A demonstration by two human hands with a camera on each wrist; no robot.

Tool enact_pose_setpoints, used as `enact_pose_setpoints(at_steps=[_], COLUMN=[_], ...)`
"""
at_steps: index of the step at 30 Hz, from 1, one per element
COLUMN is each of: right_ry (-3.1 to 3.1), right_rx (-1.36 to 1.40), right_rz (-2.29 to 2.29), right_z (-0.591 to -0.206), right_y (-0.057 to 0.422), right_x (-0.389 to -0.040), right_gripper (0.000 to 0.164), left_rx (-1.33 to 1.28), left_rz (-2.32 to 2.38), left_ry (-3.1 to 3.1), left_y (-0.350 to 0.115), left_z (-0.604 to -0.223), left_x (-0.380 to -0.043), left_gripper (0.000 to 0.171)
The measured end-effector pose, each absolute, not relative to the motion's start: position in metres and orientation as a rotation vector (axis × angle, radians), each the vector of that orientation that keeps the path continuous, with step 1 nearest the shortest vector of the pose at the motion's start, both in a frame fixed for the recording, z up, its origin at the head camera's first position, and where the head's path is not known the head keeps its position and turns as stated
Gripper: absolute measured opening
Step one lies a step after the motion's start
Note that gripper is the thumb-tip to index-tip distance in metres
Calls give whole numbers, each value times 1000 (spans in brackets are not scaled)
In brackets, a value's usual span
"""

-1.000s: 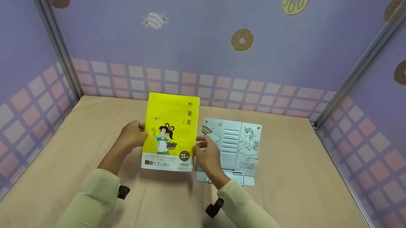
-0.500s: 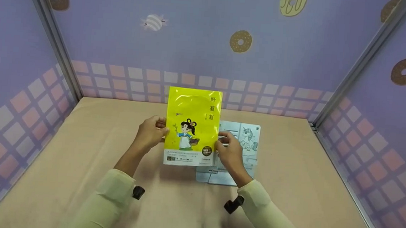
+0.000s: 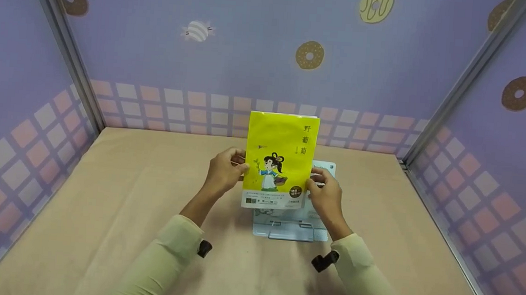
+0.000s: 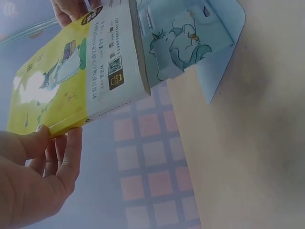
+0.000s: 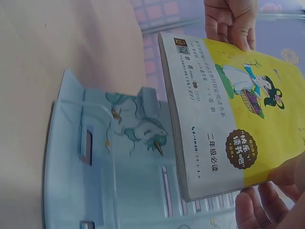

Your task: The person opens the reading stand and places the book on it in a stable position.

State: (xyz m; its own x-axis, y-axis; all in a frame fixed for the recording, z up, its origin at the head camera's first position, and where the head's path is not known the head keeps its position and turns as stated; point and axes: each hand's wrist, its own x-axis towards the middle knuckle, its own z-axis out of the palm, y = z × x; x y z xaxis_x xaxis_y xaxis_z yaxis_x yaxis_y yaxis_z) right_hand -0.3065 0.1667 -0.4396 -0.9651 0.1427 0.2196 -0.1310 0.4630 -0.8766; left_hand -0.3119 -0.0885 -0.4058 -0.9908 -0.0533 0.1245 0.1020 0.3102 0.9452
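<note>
A yellow book [image 3: 280, 162] with a white lower band and a drawn girl on its cover is held upright in the air. My left hand [image 3: 225, 172] pinches its left edge, thumb on the front cover and fingers behind. On the opposite edge my right hand [image 3: 327, 193] grips it the same way. Just behind and below the book stands a light blue book stand [image 3: 290, 231] printed with a unicorn; the book hides most of its back plate. In the right wrist view the stand's slotted plate and ledge [image 5: 71, 167] show, apart from the book's bottom edge.
The stand rests on a table with a pale peach cloth [image 3: 146, 232]. Purple panels [image 3: 251, 49] with printed doughnuts and checks enclose the table at the back and both sides, joined by grey metal posts [image 3: 62, 45].
Both hands have carried the book to the right and slightly up, from beside the stand to in front of it. The stand has stayed in place.
</note>
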Motion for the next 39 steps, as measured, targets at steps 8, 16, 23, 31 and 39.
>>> enact_pose_setpoints(at_steps=[8,16,23,31,39], right_ry=[-2451,-2405,-2421,-2424,-2490], right_rx=[-77,-87,-122,-143,-160], right_rz=[1477,1475,1444,1417,1399], right_z=[-437,-436,-441,-449,-462], right_y=[185,196,203,215,218], right_x=[-312,-321,-323,-325,-323], right_gripper=[27,27,25,25,28], left_rx=[-94,-89,-73,-113,-78], left_rz=[-1768,-1758,-1751,-1694,-1630], left_ry=[-2404,-2358,-2376,-2422,-2483], left_y=[-67,-54,-46,-35,-31], left_z=[-406,-409,-420,-428,-441], left_x=[-321,-332,-338,-337,-335], left_gripper=[23,21,21,20,21])
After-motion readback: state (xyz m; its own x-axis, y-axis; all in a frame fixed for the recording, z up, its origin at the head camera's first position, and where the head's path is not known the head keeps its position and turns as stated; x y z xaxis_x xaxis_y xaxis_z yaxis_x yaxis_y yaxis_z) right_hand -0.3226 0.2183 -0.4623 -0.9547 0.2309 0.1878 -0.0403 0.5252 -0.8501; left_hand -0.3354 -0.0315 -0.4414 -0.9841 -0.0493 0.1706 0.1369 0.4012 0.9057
